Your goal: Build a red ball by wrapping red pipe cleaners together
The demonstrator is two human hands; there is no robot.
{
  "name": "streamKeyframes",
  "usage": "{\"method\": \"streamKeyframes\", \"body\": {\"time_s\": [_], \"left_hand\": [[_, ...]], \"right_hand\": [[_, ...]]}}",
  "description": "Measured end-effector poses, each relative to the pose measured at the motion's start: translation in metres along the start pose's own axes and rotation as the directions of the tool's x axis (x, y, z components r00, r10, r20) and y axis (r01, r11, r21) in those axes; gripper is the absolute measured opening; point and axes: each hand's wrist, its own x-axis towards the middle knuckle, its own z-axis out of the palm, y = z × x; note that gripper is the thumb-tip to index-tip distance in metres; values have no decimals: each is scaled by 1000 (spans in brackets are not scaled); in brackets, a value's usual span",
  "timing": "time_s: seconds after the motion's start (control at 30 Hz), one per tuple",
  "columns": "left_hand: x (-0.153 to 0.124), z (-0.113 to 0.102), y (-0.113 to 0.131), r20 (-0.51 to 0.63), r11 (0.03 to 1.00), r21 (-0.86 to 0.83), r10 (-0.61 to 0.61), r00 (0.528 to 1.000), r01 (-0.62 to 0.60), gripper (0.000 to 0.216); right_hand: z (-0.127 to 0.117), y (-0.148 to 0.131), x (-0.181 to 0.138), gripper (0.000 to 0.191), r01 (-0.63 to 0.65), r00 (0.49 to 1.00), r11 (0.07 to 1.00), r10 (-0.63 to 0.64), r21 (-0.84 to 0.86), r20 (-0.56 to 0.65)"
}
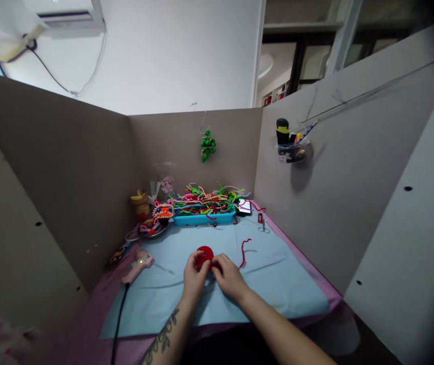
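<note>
Nearest the viewer, the left forearm (pixel 167 332), marked with a leaf tattoo, and the right forearm (pixel 283 329) extend over the tabletop's blue sheet (pixel 270 301). The left hand (pixel 193 276) and right hand (pixel 230 278) meet at a red disc (pixel 205 253), held just above the sheet's middle. The left fingers close on its left edge; the right fingers are drawn narrow, pinching at its lower right. Whether they also grip a loose end is too small to tell. Progress: the disc already has a rounded outline, so its main shape appears formed, while handling at the edge suggests that finishing or joining remains. One red stem (pixel 244 253) lies apart at right, seemingly unused. Farther back, a blue tray (pixel 202 220) bears a heap of multicoloured stems (pixel 205 197), evidently ample stock. The scissors (pixel 264 229) lie at right, and the pink glue gun (pixel 139 268) at left, a small light showing on it; neither is in use. A green ornament (pixel 207 147) hangs on the rear panel, seemingly complete.
</note>
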Motion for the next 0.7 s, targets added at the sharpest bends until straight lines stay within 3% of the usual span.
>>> {"method": "streamKeyframes", "body": {"time_s": [0.3, 0.7], "left_hand": [[1, 1, 4, 13, 999, -25, -31, 999, 31, 29], [2, 2, 7, 6, 998, -54, -27, 1000, 27, 30]], "right_hand": [[1, 7, 2, 22, 15, 999, 999, -13, 41, -50], [0, 3, -1, 21, 190, 976, 982, -189, -2, -105]]}}
